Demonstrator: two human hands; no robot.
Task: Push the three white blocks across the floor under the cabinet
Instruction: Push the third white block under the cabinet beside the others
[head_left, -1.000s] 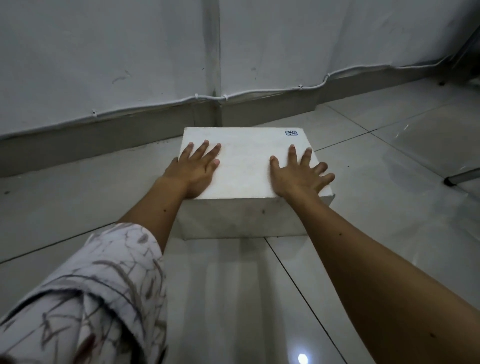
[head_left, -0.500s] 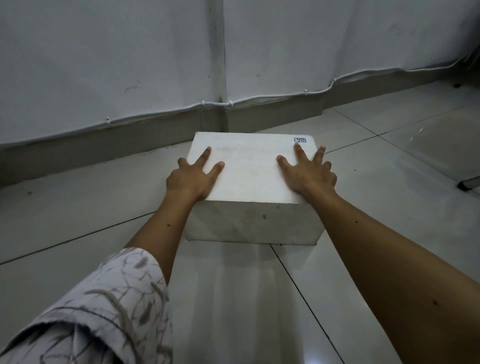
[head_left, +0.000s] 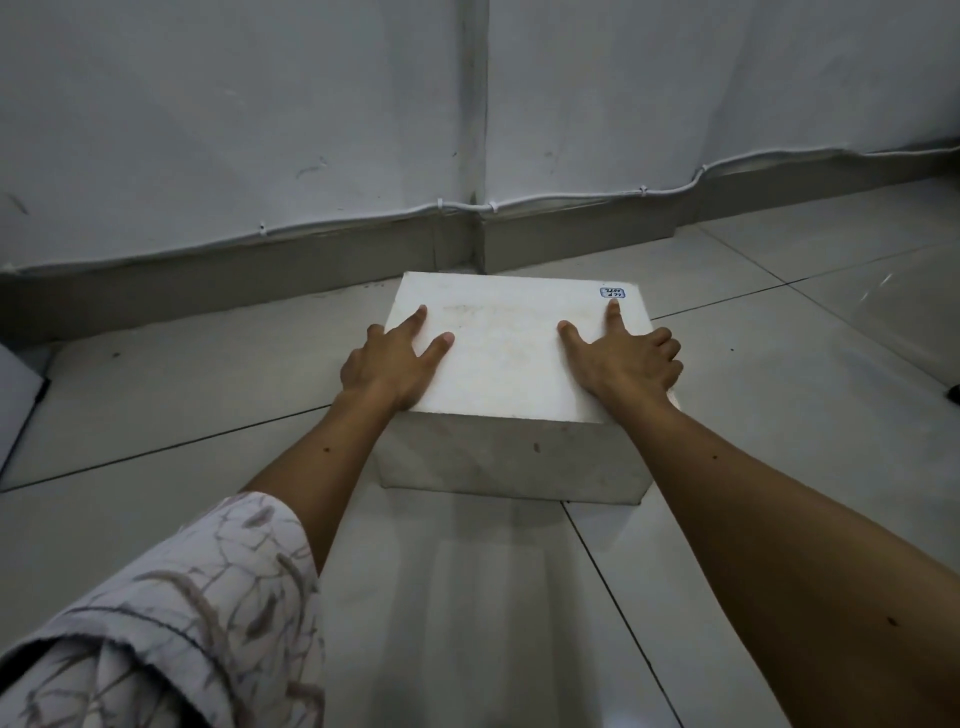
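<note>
One white block sits on the tiled floor close to the wall, with a small blue-edged label at its far right top corner. My left hand lies on its left top edge, thumb and forefinger on top and the other fingers down over the side. On the right top edge my right hand rests the same way, its outer fingers curled over the side. Both arms are stretched out. No other block and no cabinet is in view.
A grey skirting board with a white cable clipped above it runs along the wall just behind the block. A white slab corner shows at the left edge. A dark object sits at the right edge.
The block has slid away from me towards the wall. Both hands have shifted from lying flat on top to straddling its left and right edges.
</note>
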